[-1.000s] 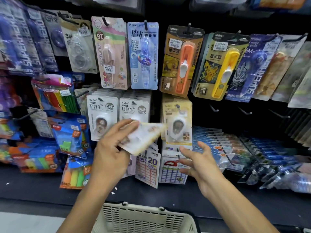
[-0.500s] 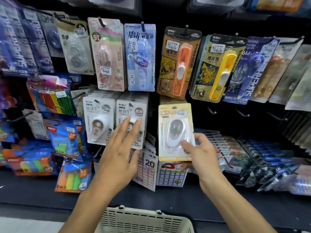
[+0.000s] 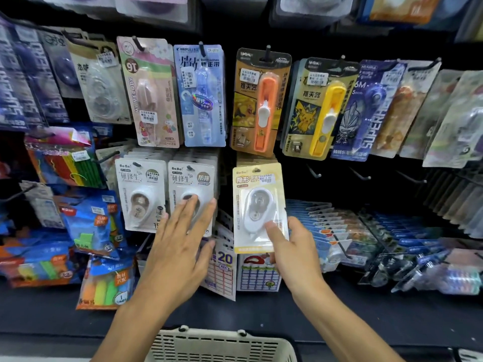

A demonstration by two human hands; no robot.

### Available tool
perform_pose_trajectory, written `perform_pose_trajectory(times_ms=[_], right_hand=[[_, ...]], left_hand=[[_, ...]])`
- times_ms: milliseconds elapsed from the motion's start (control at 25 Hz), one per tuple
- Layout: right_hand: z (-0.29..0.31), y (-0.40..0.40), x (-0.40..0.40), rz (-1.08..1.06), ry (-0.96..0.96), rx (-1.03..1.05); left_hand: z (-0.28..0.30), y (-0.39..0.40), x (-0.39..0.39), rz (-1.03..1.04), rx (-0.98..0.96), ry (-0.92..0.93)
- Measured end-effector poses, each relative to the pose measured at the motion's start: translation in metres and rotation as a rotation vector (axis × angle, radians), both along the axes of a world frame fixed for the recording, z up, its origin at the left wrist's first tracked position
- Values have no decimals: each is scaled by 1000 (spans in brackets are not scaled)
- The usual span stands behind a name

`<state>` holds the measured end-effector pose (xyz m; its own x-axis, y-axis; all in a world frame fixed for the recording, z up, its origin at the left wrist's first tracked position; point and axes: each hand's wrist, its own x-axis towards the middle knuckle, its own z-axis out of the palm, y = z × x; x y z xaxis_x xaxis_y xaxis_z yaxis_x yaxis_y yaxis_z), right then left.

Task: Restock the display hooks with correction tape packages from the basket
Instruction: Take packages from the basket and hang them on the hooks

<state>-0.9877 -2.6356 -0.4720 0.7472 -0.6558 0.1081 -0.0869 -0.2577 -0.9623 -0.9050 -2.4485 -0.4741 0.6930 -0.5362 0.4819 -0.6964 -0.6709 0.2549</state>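
A dark pegboard wall [image 3: 339, 205] packed with carded stationery filled the frame, a cream basket [image 3: 222, 346] at the bottom edge. The right hand [image 3: 295, 252] pinched the yellow correction tape package [image 3: 257, 205] at centre, raised slightly since before. The left hand [image 3: 180, 246], fingers spread, now pressed the white packages [image 3: 192, 186].

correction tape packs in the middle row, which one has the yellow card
The yellow-carded pack pinched by the right hand; the two packs left of it have white cards.
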Motion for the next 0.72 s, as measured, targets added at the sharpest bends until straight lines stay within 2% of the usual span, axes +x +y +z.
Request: perform_pose_trajectory(times_ms=[320,520,720], right_hand=[[-4,-1,0,-7,-28,98],[3,-5,-3,38,-41,4],[-1,-3,-3,40,-13,153]], left_hand=[[-6,-1,5,8,-17,13],[-9,-2,9,33,-6,9],[-10,-1,8,41,-16,-2]])
